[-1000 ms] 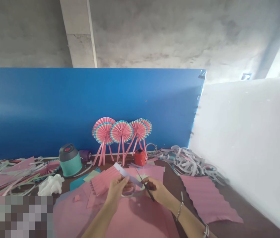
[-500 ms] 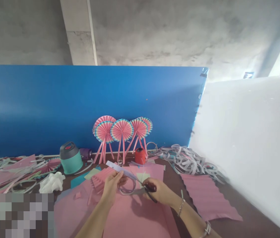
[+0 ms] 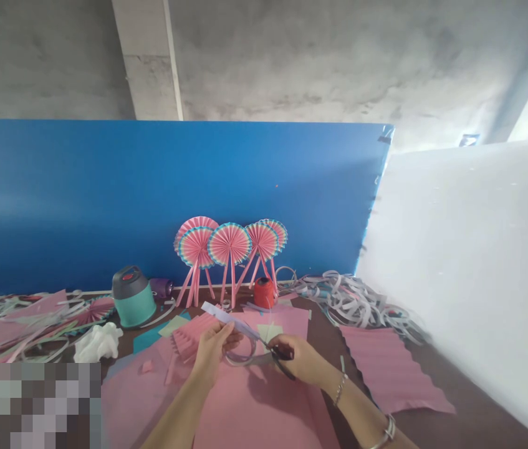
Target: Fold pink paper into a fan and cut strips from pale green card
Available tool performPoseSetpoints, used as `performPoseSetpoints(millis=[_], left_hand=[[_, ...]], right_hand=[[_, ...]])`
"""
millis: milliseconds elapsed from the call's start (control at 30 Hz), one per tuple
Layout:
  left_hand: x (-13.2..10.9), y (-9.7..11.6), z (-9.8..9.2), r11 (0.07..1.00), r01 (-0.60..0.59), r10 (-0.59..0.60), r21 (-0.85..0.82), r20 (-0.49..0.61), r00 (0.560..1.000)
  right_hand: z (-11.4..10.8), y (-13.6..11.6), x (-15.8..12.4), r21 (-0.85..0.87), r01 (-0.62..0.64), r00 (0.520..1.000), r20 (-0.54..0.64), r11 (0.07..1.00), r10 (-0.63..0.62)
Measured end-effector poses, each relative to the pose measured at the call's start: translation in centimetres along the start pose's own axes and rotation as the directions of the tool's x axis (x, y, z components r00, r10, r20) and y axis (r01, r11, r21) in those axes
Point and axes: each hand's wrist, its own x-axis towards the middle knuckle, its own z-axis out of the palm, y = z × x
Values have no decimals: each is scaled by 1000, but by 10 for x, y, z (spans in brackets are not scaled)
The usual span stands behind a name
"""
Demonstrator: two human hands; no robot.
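Observation:
My left hand [image 3: 217, 346] pinches a pale lilac paper strip [image 3: 214, 311] between thumb and fingers. A narrow cut-off part of the strip curls in a loop [image 3: 241, 362] just right of that hand. My right hand [image 3: 298, 358] grips black-handled scissors [image 3: 283, 366], whose blades point left along the strip and touch its right end. Whether the blades are fully closed is too small to tell. Below both hands lies a large pink paper sheet [image 3: 259, 405]. Pleated pink paper [image 3: 191, 337] sits beside my left hand.
Several pink pleated paper fans [image 3: 229, 244] stand against the blue partition [image 3: 105, 187]. A red thread spool [image 3: 264, 293] is in front of them. To the left are a teal flask [image 3: 133, 302] and crumpled white tissue [image 3: 98, 343]. Paper strips [image 3: 352, 305] pile up on the right.
The hands, strip and scissors keep nearly the same places. The curled loop beside my left hand has shifted slightly, and the whole view has moved a touch.

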Motion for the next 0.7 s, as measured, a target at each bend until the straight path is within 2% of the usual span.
performPoseSetpoints(millis=[333, 700], left_hand=[[-1, 1, -1, 1000, 7, -7, 29, 0, 1000], [0, 2, 0, 999, 11, -10, 32, -12, 1000]], right_hand=[[0, 0, 0, 0, -17, 1000, 2, 1000, 17], [-2, 5, 1, -73, 26, 1000, 0, 997, -26]])
